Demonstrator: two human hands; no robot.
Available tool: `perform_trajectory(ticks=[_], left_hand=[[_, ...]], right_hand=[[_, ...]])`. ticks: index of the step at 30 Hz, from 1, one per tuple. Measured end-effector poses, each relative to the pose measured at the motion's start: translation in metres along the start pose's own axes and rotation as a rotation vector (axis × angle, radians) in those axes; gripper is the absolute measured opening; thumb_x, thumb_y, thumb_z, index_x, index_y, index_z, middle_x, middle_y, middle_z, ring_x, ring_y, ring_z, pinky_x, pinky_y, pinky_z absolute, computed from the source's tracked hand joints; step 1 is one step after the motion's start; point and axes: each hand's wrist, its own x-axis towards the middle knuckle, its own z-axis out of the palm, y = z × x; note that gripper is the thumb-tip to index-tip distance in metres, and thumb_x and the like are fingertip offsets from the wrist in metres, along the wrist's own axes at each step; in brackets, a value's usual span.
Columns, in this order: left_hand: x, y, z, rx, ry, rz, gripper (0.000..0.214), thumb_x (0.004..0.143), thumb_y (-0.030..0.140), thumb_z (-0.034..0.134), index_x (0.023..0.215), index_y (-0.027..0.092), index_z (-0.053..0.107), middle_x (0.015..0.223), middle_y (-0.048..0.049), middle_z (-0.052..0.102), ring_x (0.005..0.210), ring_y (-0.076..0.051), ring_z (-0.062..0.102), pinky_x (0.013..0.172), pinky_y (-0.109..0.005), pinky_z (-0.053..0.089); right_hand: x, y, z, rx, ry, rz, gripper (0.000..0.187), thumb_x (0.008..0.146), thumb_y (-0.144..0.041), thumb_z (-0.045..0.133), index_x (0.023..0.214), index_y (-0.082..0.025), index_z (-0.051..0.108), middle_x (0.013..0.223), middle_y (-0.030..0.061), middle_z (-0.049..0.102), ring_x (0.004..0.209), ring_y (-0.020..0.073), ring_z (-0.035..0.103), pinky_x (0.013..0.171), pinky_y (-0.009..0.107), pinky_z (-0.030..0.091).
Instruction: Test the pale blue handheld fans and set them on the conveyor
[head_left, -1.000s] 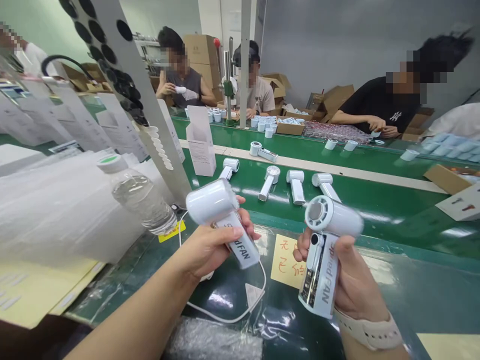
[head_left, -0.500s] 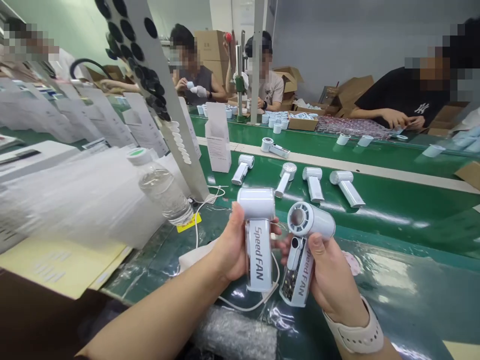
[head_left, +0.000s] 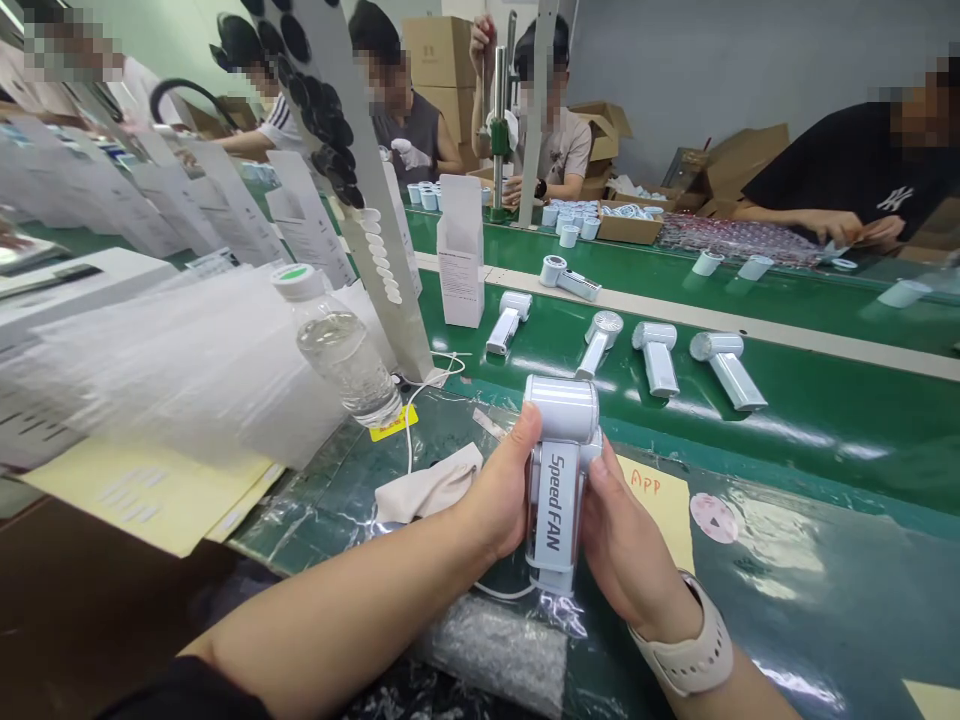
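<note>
A white handheld fan (head_left: 559, 470) marked "Speed FAN" stands upright between my two hands, low in the middle of the view. My left hand (head_left: 499, 500) grips its left side with the thumb up by the round head. My right hand (head_left: 626, 545), with a pale watch strap on the wrist, is closed on the right side. A second fan seems pressed behind the first; only a sliver of it shows. A white cable runs out under the fan's base.
Several white fans (head_left: 656, 355) lie on the green conveyor belt (head_left: 825, 420) beyond my hands. A water bottle (head_left: 341, 355), a beige cloth (head_left: 431, 490), a yellow note (head_left: 664, 500) and bubble wrap (head_left: 495, 650) lie around them. Clear bags (head_left: 172, 370) are stacked left. Other people work across the belt.
My hands came together from apart. The two fans, held separately before, now sit one behind the other. The view shifted left and down.
</note>
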Motion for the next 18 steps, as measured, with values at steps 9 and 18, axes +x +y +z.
perform_trajectory(ticks=[9, 18], left_hand=[[0.001, -0.007, 0.001, 0.054, 0.085, 0.079, 0.056, 0.08, 0.066, 0.062, 0.105, 0.016, 0.067, 0.094, -0.0101, 0.075, 0.103, -0.029, 0.067, 0.091, -0.039, 0.053], [0.019, 0.025, 0.0, 0.193, 0.163, 0.24, 0.057, 0.093, 0.06, 0.042, 0.136, 0.023, 0.05, 0.134, -0.0103, 0.06, 0.127, -0.026, 0.052, 0.099, -0.039, 0.046]], right_hand=[[0.002, 0.005, 0.001, 0.063, -0.096, 0.058, 0.072, 0.083, -0.056, 0.068, 0.145, -0.035, 0.037, 0.144, 0.0043, 0.056, 0.127, 0.0266, 0.056, 0.102, 0.044, 0.05], [-0.002, -0.05, -0.071, -0.446, 0.063, -0.118, 0.094, 0.067, -0.044, 0.083, 0.147, -0.028, 0.037, 0.12, 0.0089, 0.068, 0.101, 0.0291, 0.066, 0.088, 0.046, 0.052]])
